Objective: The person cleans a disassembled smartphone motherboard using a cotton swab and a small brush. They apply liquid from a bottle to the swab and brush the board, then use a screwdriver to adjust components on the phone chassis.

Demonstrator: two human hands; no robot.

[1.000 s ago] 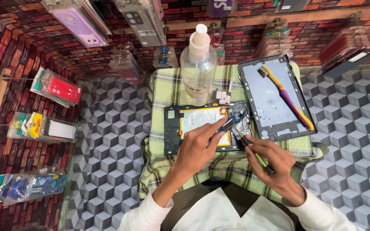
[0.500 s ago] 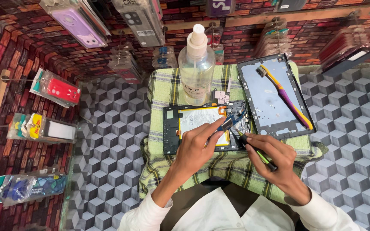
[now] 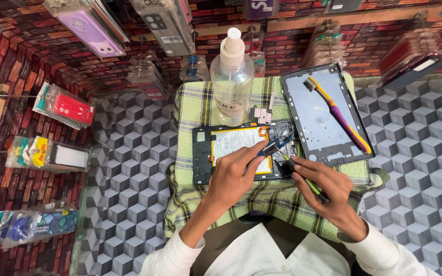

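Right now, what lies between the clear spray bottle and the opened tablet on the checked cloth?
In the head view, a small grey metal part lies on the checked cloth, between the spray bottle and the opened tablet.

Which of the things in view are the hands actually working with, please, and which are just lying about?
In use:
- opened tablet on the checked cloth
- blue tweezers in the left hand
- green screwdriver in the right hand

Lying about:
- clear spray bottle
- back cover with a toothbrush on it
- packaged phone cases hanging on the brick wall
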